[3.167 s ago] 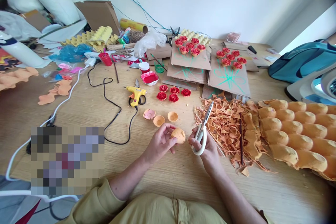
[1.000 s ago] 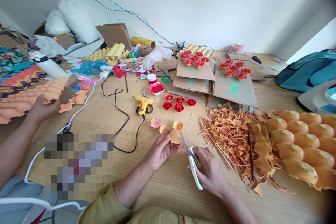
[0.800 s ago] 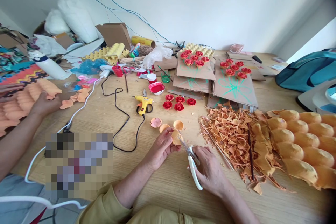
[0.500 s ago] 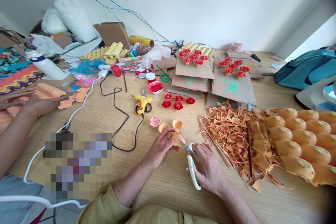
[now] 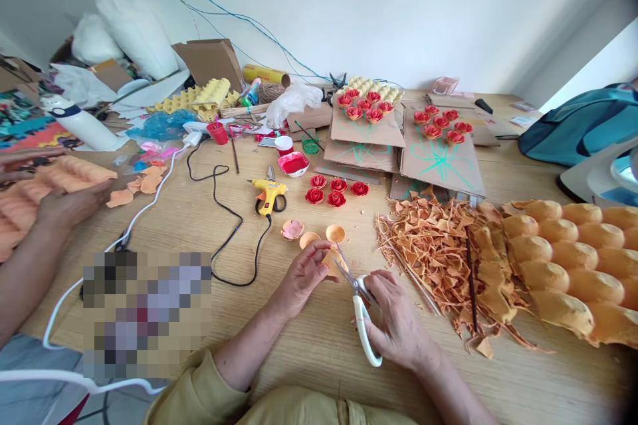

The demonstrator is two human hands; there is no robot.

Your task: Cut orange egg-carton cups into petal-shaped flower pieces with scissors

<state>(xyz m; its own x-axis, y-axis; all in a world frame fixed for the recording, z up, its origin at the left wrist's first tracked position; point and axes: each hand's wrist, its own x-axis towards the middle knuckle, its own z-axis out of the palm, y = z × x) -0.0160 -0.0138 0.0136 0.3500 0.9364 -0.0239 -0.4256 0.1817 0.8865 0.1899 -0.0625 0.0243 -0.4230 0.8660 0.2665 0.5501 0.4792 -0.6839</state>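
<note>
Between the fingers of my left hand [image 5: 304,275] is a small orange egg-carton cup [image 5: 333,263]. My right hand [image 5: 393,315] is closed round the white handles of a pair of scissors [image 5: 366,329], whose blades are parted at the cup's edge. Just beyond my left hand lie two plain orange cups, one of them the round cup [image 5: 335,233], and a layered petal cup [image 5: 292,230]. Farther back sit several red paper roses [image 5: 337,192].
A yellow glue gun [image 5: 269,196] with a black cord lies left of centre. Orange scraps [image 5: 431,259] and an orange egg tray [image 5: 573,252] are at the right. Roses stand on cardboard [image 5: 441,163] behind. A co-worker's hand [image 5: 70,206] holds another orange tray at the left.
My hands stay almost in place, with the scissors still at the cup. At the left, the co-worker's hands and orange tray have shifted. The view has moved slightly.
</note>
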